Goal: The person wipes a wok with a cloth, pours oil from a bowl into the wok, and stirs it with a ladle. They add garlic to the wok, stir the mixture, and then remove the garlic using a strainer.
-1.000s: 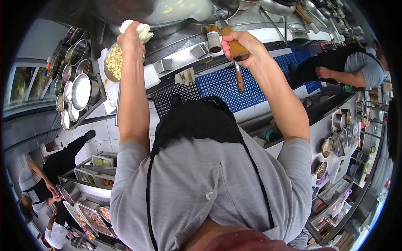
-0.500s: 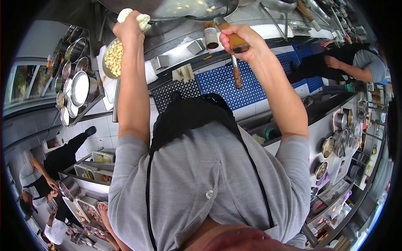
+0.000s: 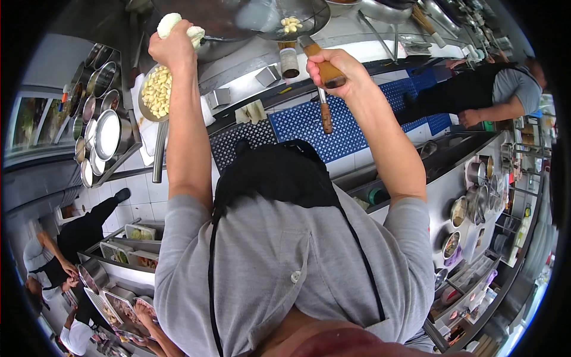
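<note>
My left hand (image 3: 172,49) is closed around a folded white cloth (image 3: 169,24) at the edge of a large dark wok (image 3: 202,15); the wok's grip under the cloth is hidden. In my right hand (image 3: 342,68) is a wooden-handled cooking utensil (image 3: 324,66), its metal socket pointing toward the wok. I cannot make out the utensil's head. Pale garlic cloves (image 3: 291,25) sit in a small cluster near the wok's right side. Beside my left forearm, a round metal ladle or strainer (image 3: 159,146) with a long handle holds many more cloves (image 3: 157,92).
A labelled cylinder (image 3: 289,61) stands at the counter edge, near a second wooden-handled tool (image 3: 326,116). Metal bowls (image 3: 110,134) fill a left-hand rack. Blue matting (image 3: 351,122) covers the floor. Co-workers stand at right (image 3: 476,89) and lower left (image 3: 59,250).
The cloves, scattered across the wok before, now show as one cluster at its right side. My hands keep their holds and have shifted slightly left in view.
</note>
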Demonstrator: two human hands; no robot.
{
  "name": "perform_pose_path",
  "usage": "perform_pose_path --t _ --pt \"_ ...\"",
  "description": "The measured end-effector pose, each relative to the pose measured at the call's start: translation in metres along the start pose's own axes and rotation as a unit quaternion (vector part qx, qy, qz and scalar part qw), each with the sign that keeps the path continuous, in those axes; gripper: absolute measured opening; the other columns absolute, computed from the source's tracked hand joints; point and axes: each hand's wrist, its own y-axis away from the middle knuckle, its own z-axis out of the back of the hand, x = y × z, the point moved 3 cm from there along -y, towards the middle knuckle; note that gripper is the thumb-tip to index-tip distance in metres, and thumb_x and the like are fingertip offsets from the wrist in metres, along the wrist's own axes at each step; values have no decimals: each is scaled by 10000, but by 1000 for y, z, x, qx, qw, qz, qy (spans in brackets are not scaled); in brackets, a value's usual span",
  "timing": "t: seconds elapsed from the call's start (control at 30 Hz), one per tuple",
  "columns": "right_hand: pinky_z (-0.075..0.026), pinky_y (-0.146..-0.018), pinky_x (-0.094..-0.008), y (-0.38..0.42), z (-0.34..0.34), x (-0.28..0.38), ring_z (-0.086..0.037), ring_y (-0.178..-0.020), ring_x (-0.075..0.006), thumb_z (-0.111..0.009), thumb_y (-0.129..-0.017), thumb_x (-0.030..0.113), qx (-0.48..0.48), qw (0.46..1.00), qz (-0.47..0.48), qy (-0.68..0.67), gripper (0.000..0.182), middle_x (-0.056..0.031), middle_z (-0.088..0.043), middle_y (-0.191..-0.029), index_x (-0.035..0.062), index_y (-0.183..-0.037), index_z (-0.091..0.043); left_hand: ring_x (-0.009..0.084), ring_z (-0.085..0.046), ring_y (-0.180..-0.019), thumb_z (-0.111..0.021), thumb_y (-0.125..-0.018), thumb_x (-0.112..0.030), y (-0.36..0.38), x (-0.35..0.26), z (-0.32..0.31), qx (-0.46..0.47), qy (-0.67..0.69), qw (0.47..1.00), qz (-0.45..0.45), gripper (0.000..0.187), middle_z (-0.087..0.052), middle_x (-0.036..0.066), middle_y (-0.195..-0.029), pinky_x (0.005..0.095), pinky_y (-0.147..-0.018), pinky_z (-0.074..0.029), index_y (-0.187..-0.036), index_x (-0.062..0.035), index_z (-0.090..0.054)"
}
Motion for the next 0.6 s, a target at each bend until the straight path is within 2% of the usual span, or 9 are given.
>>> perform_pose_path --t 0.33,0.43,0.53,0.6 --pt "-510 -444 -267 -1 12 -7 -574 -501 -141 -585 -876 81 -2 998 -1 69 94 -72 -601 -693 -8 -858 -564 197 -636 -591 -733 -597 67 -9 2 8 6 -82 994 -76 253 -665 124 -753 325 -552 -538 -828 85 -633" --pt "-507 -438 -271 2 17 -10 -569 -496 -143 -586 -875 84 -19 997 -7 77 98 -74 -600 -689 -8 -851 -564 210 -641 -602 -727 -604 79 -1 -3 17 -6 -17 999 -36 271 -660 127 -761 337 -545 -541 -856 87 -625" --pt "-523 -473 -327 3 36 -12 -595 -531 -186 -596 -856 80 -11 995 2 99 121 -104 -606 -704 -38 -862 -573 215 -636 -599 -719 -606 85 -11 7 35 -27 45 998 17 239 -664 136 -764 343 -553 -536 -824 80 -624" --pt "-511 -450 -322 12 47 -12 -585 -504 -183 -603 -848 85 -11 989 16 145 117 -102 -603 -697 -29 -851 -576 245 -641 -583 -691 -628 125 -22 17 47 -74 95 989 85 232 -654 150 -777 361 -511 -534 -842 92 -608"
